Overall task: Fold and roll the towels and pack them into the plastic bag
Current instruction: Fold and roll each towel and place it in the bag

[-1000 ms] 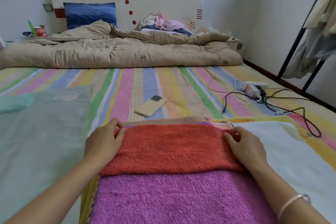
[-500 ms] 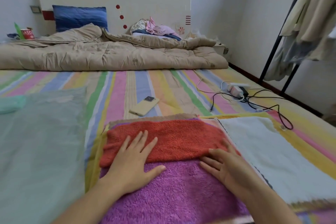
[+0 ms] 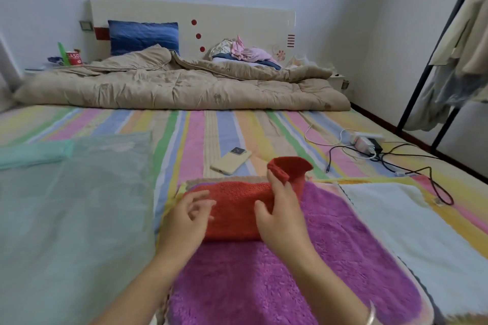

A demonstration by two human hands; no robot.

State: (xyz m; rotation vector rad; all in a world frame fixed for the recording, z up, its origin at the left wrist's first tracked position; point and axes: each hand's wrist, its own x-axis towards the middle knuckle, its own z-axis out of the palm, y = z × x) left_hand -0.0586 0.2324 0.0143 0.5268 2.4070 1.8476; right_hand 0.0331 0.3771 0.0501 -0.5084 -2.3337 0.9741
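An orange-red towel [image 3: 235, 203], folded into a strip, lies across the far end of a purple towel [image 3: 290, 272] on the bed. My right hand [image 3: 282, 216] grips the strip's right end and lifts it, curled over, above the strip. My left hand [image 3: 187, 216] hovers at the strip's left part with fingers spread, holding nothing. A white towel [image 3: 396, 219] lies flat to the right of the purple one. A large pale translucent plastic bag [image 3: 74, 206] is spread flat on the left, with a mint-green folded cloth [image 3: 34, 153] at its far left.
A phone [image 3: 231, 161] lies just beyond the towels. A power strip with chargers [image 3: 367, 141] and black cables [image 3: 427, 174] sits at the right. A beige quilt [image 3: 179, 87] crosses the bed's far end. A clothes rack [image 3: 433, 58] stands at the right.
Both hands were pressing flat on the folded orange-red towel. Now my right hand has taken the right end and raised it toward the left, and my left hand has lifted off.
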